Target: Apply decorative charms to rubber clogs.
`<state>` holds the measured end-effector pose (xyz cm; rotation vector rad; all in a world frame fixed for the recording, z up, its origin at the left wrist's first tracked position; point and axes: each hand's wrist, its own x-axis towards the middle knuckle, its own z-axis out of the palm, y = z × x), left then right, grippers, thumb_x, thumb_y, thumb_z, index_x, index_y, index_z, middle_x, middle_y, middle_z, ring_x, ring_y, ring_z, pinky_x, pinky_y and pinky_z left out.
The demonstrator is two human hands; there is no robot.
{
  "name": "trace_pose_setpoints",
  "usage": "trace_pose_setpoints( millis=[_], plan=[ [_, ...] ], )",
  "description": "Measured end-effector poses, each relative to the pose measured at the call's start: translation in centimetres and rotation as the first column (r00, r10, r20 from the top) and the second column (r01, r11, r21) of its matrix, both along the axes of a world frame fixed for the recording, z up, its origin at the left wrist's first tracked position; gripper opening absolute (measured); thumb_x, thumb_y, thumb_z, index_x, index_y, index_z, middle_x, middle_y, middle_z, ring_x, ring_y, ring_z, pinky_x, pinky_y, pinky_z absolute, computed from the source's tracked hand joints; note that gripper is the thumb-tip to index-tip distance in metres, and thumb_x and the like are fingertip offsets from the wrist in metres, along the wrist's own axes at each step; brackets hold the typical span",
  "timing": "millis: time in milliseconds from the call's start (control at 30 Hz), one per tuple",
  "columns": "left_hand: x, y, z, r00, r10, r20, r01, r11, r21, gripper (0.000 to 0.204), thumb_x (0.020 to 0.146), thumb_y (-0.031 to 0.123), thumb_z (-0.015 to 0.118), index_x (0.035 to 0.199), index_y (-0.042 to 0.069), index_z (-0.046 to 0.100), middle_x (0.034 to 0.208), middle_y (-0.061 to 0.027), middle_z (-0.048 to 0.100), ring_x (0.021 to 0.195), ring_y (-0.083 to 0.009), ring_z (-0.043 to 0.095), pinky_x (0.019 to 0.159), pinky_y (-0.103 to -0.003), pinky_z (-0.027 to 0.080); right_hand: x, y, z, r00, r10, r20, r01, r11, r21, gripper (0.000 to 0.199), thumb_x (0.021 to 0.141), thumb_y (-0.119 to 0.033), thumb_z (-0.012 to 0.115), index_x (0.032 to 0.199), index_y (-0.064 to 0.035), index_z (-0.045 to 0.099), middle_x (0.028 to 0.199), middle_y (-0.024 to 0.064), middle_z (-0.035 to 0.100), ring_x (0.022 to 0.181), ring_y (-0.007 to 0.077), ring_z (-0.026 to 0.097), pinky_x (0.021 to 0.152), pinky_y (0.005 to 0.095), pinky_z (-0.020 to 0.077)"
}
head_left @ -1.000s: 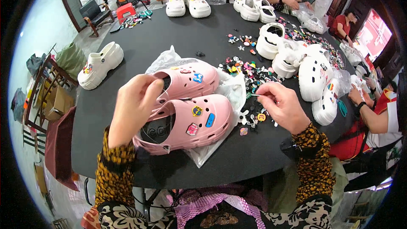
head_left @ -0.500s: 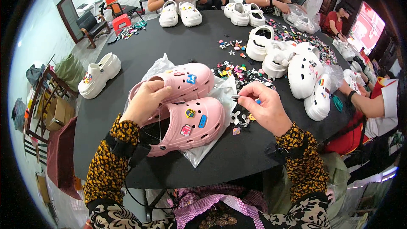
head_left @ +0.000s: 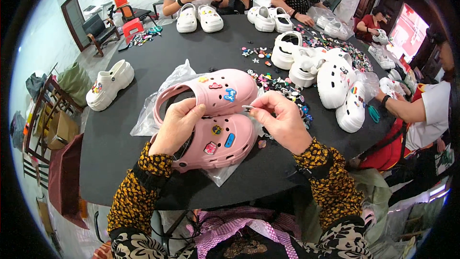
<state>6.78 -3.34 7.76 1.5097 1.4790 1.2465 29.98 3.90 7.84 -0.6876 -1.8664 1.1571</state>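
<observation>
A pink clog [head_left: 239,79] with several charms lies farther from me, tilted toward the right. My left hand [head_left: 176,127] grips its side edge between thumb and fingers. Against it rests a second pink clog [head_left: 235,139], bearing a blue, a round and a pink-red charm. My right hand [head_left: 281,121] pinches a small pale shoe charm [head_left: 247,108] just off the far clog's side; the charm's face cannot be made out. Both clogs lie on a clear plastic bag [head_left: 146,122] on the black table [head_left: 268,177].
Loose charms [head_left: 278,84] spread behind my right hand. White clogs [head_left: 330,84] crowd the right side, and a single white clog [head_left: 111,85] stands at left. Teal scissors [head_left: 373,113] lie at right. Several people sit round the table, one person's arm [head_left: 407,108] close at right.
My right hand has brought the charm leftward, close to the far clog. My left hand has shifted right and down along the clog, which has turned slightly.
</observation>
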Motion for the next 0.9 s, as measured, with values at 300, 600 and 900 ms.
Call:
trace_pose_setpoints(
  millis=[300, 600, 900],
  plan=[
    [-1.1, 2.1, -0.7, 0.958, 0.051, 0.283, 0.001, 0.983, -0.181, 0.029, 0.093, 0.019, 0.053, 0.098, -0.007, 0.065, 0.08, -0.0039, 0.064, 0.071, -0.0081, 0.056, 0.063, -0.025, 0.045, -6.2, 2.1, -1.3, 0.99, -0.114, 0.078, 0.087, 0.953, 0.289, 0.01, 0.078, -0.008, 0.063, 0.084, -0.0012, 0.06, 0.08, 0.0145, 0.062, 0.08, 0.0319, 0.06, 0.074, 0.0377, 0.0474],
    [-1.5, 1.8, 0.7, 0.966, 0.084, 0.246, -0.034, 0.979, -0.202, 0.029, 0.094, 0.02, 0.055, 0.095, -0.007, 0.066, 0.078, -0.0051, 0.064, 0.067, -0.0096, 0.057, 0.058, -0.025, 0.046, -8.3, 3.2, -3.2, 0.968, -0.203, 0.145, 0.042, 0.706, 0.707, 0.011, 0.078, -0.012, 0.063, 0.084, -0.0029, 0.061, 0.093, 0.0158, 0.061, 0.093, 0.0342, 0.057, 0.085, 0.0437, 0.0433],
    [-0.2, 6.0, 0.4, 0.978, -0.076, 0.196, 0.1, 0.988, -0.119, 0.026, 0.09, 0.016, 0.055, 0.087, -0.008, 0.065, 0.077, -0.0098, 0.066, 0.069, -0.0137, 0.062, 0.062, -0.027, 0.051, -6.0, 5.7, -3.0, 0.904, -0.405, 0.136, 0.007, 0.332, 0.943, 0.019, 0.073, -0.016, 0.056, 0.086, -0.0029, 0.062, 0.083, 0.015, 0.061, 0.083, 0.0316, 0.058, 0.078, 0.0442, 0.0445]
  ],
)
